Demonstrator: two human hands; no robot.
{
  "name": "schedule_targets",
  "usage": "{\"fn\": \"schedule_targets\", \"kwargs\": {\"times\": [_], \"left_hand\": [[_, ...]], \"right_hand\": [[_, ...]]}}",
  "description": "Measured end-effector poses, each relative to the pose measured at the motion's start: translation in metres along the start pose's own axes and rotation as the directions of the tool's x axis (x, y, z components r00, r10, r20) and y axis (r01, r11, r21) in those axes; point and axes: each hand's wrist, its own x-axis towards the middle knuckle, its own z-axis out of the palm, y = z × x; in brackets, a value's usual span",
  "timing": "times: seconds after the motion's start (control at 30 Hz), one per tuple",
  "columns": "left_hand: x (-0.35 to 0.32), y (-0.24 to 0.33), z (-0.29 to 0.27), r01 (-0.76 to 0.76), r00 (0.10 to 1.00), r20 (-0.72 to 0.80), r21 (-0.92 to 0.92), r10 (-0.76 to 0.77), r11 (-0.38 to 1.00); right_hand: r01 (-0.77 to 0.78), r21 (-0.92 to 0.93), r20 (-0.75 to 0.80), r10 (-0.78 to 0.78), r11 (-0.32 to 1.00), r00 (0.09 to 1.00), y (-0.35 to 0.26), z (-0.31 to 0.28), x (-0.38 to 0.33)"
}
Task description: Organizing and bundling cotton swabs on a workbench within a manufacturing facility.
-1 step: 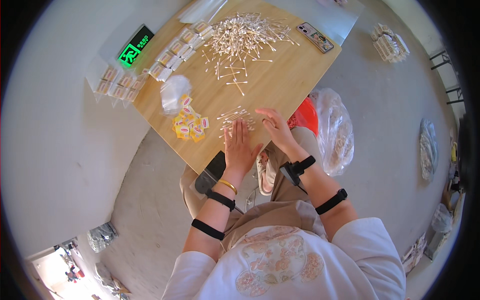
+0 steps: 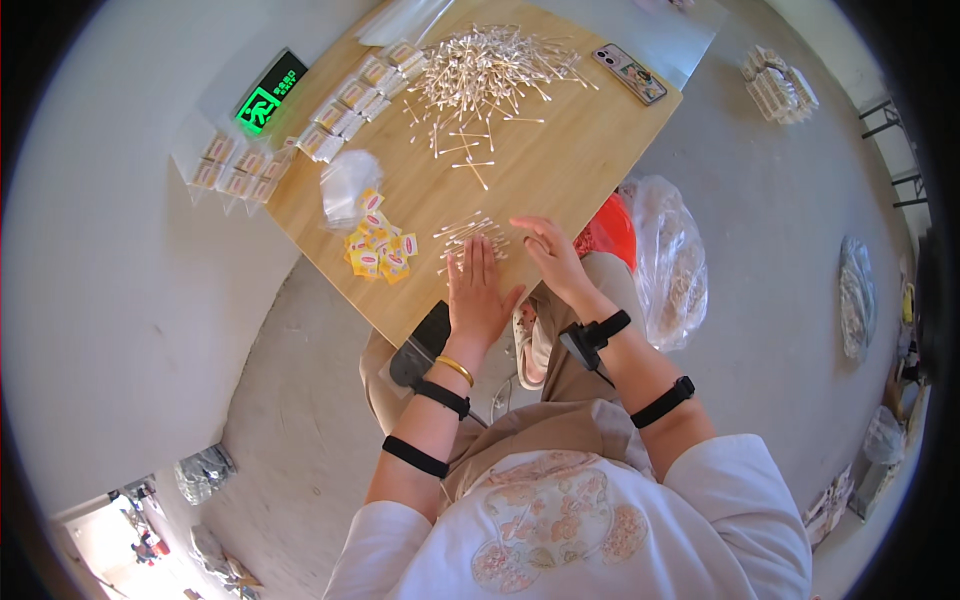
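Note:
My left hand [image 2: 480, 300] lies flat over a small spread of cotton swabs [image 2: 466, 228] near the table's front edge. Its fingers point away from me and hide part of the swabs. Just right of that spread is my right hand [image 2: 560, 264], with fingers apart and slightly bent, holding nothing. A big loose heap of cotton swabs [image 2: 492, 66] covers the far part of the wooden table [image 2: 575, 150], with a few strays trailing toward me. To the left of my left hand are scattered yellow and white cards [image 2: 378, 250], and clear plastic bags [image 2: 346, 192] lie just beyond them.
Filled small packs [image 2: 352, 98] line the table's left edge, and more packs [image 2: 238, 172] sit past its corner. A phone [image 2: 630, 74] lies at the far right. Right of my knee stand a red container [image 2: 612, 232] and a large clear plastic bag [image 2: 672, 265].

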Motion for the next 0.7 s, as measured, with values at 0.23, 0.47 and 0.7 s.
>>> {"fn": "schedule_targets", "kwargs": {"times": [0.23,0.47,0.7], "left_hand": [[-0.002,-0.002,0.003,-0.029,0.995,-0.094,-0.039,0.025,0.999],[0.01,-0.007,0.006,0.01,0.999,-0.04,0.008,-0.01,1.0],[0.018,-0.009,0.013,0.038,0.994,-0.099,-0.008,-0.038,0.999]], "right_hand": [[-0.074,-0.007,0.014,0.074,0.997,0.997,-0.004,-0.003,-0.003],[-0.067,0.015,0.016,0.067,0.998,0.998,-0.004,0.0,-0.004],[-0.138,0.056,0.03,0.136,0.989,0.99,-0.006,0.0,-0.005]]}}
